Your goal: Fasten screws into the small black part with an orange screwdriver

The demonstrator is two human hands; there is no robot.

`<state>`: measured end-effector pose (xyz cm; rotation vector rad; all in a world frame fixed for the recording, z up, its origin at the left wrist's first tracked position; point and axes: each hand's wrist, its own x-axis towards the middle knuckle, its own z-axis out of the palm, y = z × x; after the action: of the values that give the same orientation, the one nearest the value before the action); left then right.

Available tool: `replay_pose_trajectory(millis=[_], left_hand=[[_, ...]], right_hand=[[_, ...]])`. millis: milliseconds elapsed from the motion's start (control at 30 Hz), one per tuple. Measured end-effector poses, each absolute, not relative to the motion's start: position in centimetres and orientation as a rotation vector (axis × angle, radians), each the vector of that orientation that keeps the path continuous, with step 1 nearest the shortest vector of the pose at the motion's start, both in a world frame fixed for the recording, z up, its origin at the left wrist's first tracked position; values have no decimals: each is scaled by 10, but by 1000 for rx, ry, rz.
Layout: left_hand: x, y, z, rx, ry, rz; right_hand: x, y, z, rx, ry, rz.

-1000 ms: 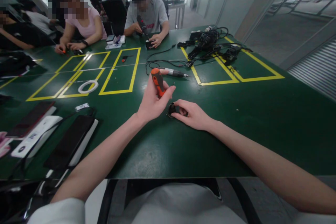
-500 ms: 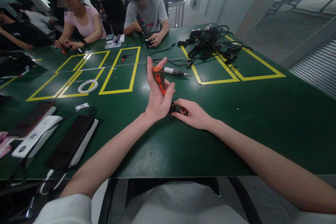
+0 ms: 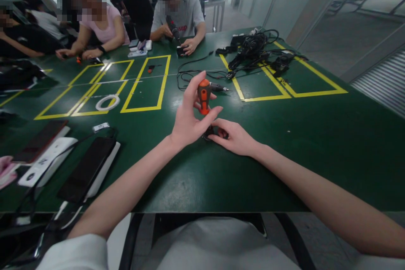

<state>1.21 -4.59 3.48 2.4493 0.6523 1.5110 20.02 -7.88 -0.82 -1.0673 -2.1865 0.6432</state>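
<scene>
A screwdriver point(image 3: 204, 96) with an orange and grey handle stands nearly upright in the loose grasp of my left hand point(image 3: 189, 119). Fingers curve behind the handle, while the thumb is stretched out in front, near its lower end. Below it, my right hand point(image 3: 236, 137) pinches a small black part point(image 3: 209, 131) against the table. Much of that part is hidden by both hands, so its kind cannot be made out. The screwdriver's tip is out of sight behind my left hand and thumb.
Beyond my hands lies an electric screwdriver point(image 3: 218, 87). Tangled black cables point(image 3: 253, 50) fill the far right. A white tape ring point(image 3: 107, 102) rests on the green table point(image 3: 268, 185); a black phone point(image 3: 87, 168) lies at left. Across the table, a co-worker point(image 3: 179, 17) holds a power driver.
The screwdriver's handle has swung right, from leaning left to nearly upright. My left fingers have turned with it. My right hand stays in place on the black part.
</scene>
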Motion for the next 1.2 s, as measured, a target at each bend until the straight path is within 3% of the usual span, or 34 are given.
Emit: replay_pose_trajectory(millis=[400,800,1200], left_hand=[[-11,-51,64,2468,753,1455],[-29,-49,110,2680,745,1024],[-23,-59,123,2581,610,1057]], right_hand=[[200,-79,-8,-1036,-2184,653],[199,-79,-9,-1018,-2184,639],[200,-80,-9,-1022,-2199,603]])
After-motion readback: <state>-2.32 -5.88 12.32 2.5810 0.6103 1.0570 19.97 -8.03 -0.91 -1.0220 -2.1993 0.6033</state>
